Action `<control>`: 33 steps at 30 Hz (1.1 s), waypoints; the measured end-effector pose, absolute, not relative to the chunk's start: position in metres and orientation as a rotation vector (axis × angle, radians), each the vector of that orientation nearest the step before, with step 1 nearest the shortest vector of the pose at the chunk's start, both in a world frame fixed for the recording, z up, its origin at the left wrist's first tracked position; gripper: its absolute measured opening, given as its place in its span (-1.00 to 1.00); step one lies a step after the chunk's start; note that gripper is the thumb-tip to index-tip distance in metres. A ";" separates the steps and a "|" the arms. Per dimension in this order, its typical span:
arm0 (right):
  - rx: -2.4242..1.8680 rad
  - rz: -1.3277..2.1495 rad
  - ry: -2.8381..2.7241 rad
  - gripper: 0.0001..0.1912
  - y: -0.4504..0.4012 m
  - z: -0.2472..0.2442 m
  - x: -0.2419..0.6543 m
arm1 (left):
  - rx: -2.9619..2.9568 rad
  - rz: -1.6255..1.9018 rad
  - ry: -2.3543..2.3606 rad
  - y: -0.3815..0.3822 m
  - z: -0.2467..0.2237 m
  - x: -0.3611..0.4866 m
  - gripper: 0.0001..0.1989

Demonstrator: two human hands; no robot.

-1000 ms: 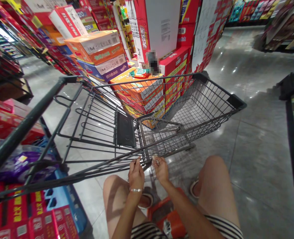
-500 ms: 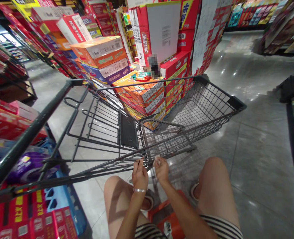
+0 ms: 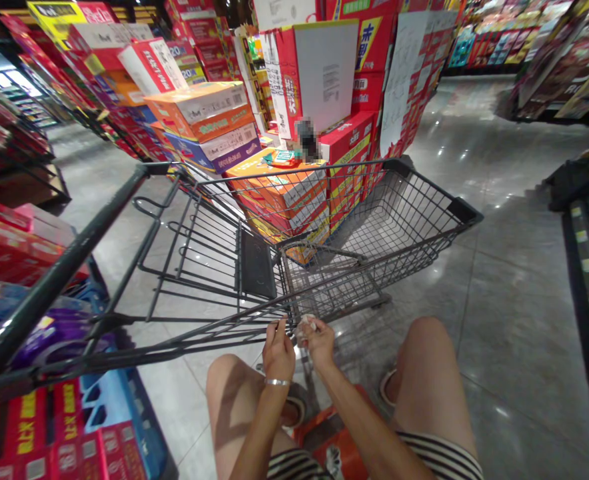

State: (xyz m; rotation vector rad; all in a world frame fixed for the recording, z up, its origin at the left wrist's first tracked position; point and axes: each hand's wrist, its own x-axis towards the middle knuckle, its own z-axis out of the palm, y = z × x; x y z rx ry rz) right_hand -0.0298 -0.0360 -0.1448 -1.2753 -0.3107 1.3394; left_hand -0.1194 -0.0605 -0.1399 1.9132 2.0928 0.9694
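Observation:
A dark wire shopping cart [image 3: 374, 257] stands crosswise before me. My right hand [image 3: 319, 343] is closed on a small crumpled whitish wipe [image 3: 306, 327], close to the cart's lower side rail. Just left of it, my left hand [image 3: 278, 353], with a silver bracelet at the wrist, has its fingers bent together at the wire side; whether it grips the wire or something small is hidden. A black flap [image 3: 255, 263] sits inside the cart between the seat part and the basket.
Stacked orange and red cartons [image 3: 284, 180] stand behind the cart. At the left are red boxes [image 3: 24, 247] and a purple container [image 3: 59, 337]. An orange object [image 3: 339, 453] lies between my legs. A dark shelf edge [image 3: 587, 293] runs down the right.
More of the whitish wipe now shows at my right fingertips, which have shifted slightly left. My left hand has barely moved. The whole view has shifted a little.

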 end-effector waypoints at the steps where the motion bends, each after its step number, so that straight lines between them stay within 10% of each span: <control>1: -1.270 1.372 -0.264 -0.58 -0.036 -0.139 -0.030 | 1.912 0.971 2.091 -0.061 -0.140 -0.119 -0.52; 13: -1.058 1.742 -0.018 -0.73 -0.044 -0.089 -0.016 | 1.907 0.905 2.023 -0.072 -0.117 -0.120 -0.49; 33: -1.416 0.751 -1.127 -0.95 -0.045 -0.112 -0.011 | 1.719 0.857 2.136 -0.063 -0.101 -0.094 -0.61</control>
